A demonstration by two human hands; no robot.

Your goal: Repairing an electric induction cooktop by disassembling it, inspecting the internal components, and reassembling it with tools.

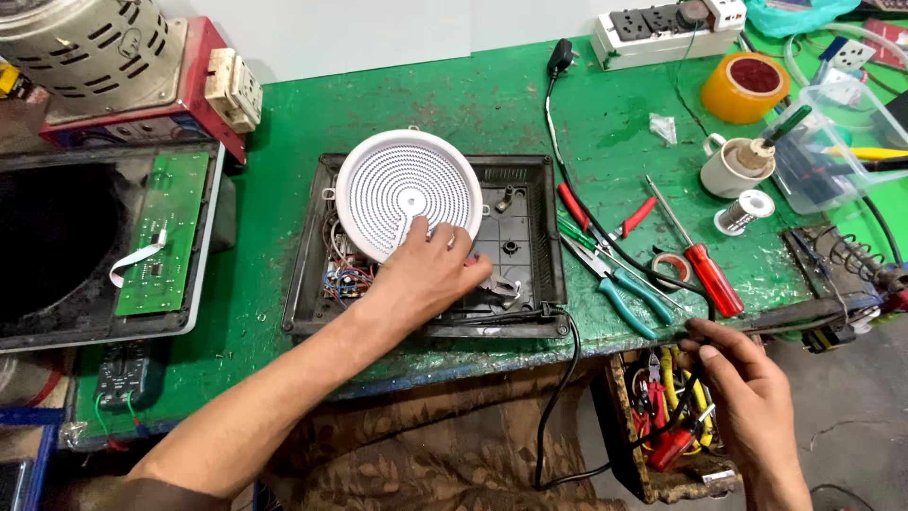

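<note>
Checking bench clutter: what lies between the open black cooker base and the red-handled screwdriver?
In the head view, pliers with red handles and teal-handled pliers lie between the black base and the red-handled screwdriver, crossed by a black cable.

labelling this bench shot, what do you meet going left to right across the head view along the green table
green circuit board → white round heating coil disc → left hand → teal-handled pliers → red-handled screwdriver → white mug → clear plastic box

White dotted coil disc [402, 189], green table [473, 104]
</note>
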